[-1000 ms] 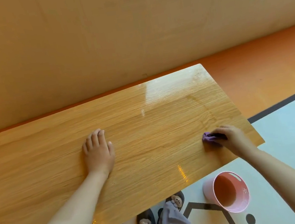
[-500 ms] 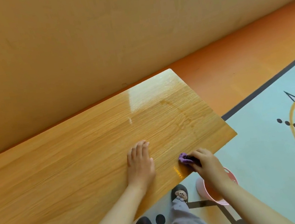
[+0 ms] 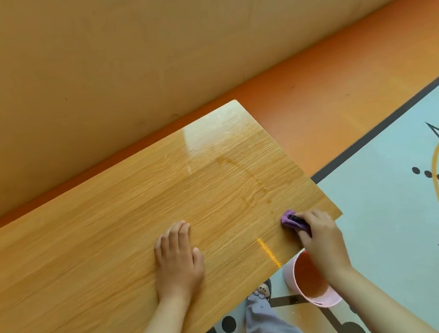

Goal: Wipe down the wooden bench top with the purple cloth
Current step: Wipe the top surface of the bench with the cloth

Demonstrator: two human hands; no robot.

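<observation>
The wooden bench top [image 3: 109, 243] runs from the lower left to a right end near the middle of the view, along a tan wall. A bunched purple cloth [image 3: 291, 219] lies near the bench's right front corner. My right hand [image 3: 322, 239] grips it with curled fingers and presses it on the wood. My left hand [image 3: 177, 257] rests flat on the bench, fingers straight and together, about a hand's width left of the cloth. A faint wet streak shows on the wood above the cloth.
A pink bucket [image 3: 313, 281] stands on the floor just below the bench's right front edge, partly behind my right wrist. My grey trouser legs [image 3: 263, 330] and slippers are beside it. A pale blue patterned mat [image 3: 394, 209] and orange floor [image 3: 316, 92] lie to the right.
My right hand slid the cloth toward the front edge, then back a little toward the right corner. My left hand shifted rightward along the bench. The camera view turned right.
</observation>
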